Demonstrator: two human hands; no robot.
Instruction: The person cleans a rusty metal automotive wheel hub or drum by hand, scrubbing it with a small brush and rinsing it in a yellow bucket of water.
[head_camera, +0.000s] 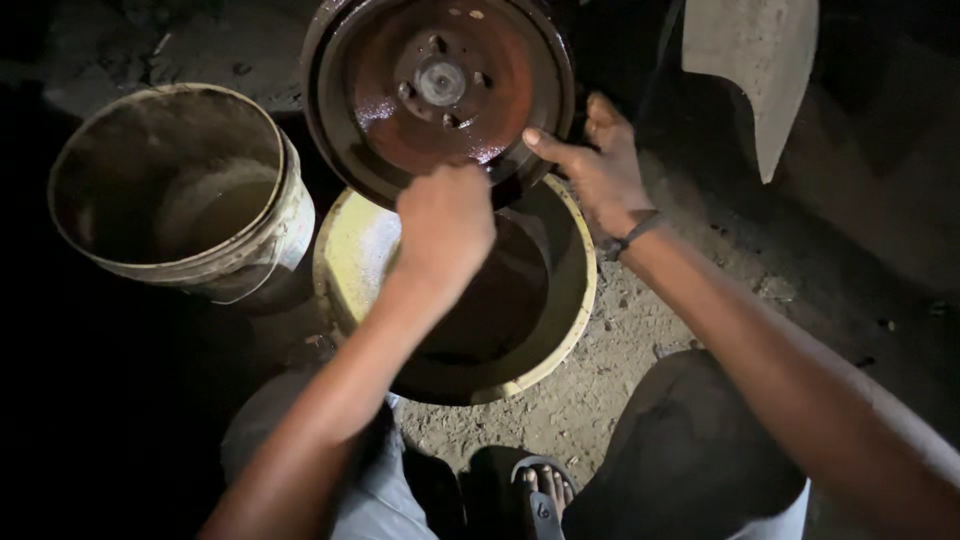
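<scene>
Dim, gritty dirt ground (620, 380), strewn with small stones and dark at the edges. Right hand (598, 168) clamped on the lower right rim of a rusty brake drum (440, 90), thumb pressed across the wet face, fingers hooked behind the edge. Left hand (445, 228) clenched into a loose fist at the drum's lower edge, knuckles toward the camera; impossible to tell whether anything sits inside the fist. Drum held tilted, face toward the camera, glistening with liquid, central hub and bolt holes showing, directly above a yellow basin (570, 290). Basin resting on the ground, holding dark brownish liquid, rim stained. Thin dark band (630, 235) around the right wrist. Just left of the basin, touching or nearly so, a dirty pale bucket (180, 190) standing upright with murky liquid low inside. At upper right, a pale curved panel (760, 70) hanging over the dark. At the bottom, bent knees in grey cloth and one sandalled foot (542, 490) between them.
</scene>
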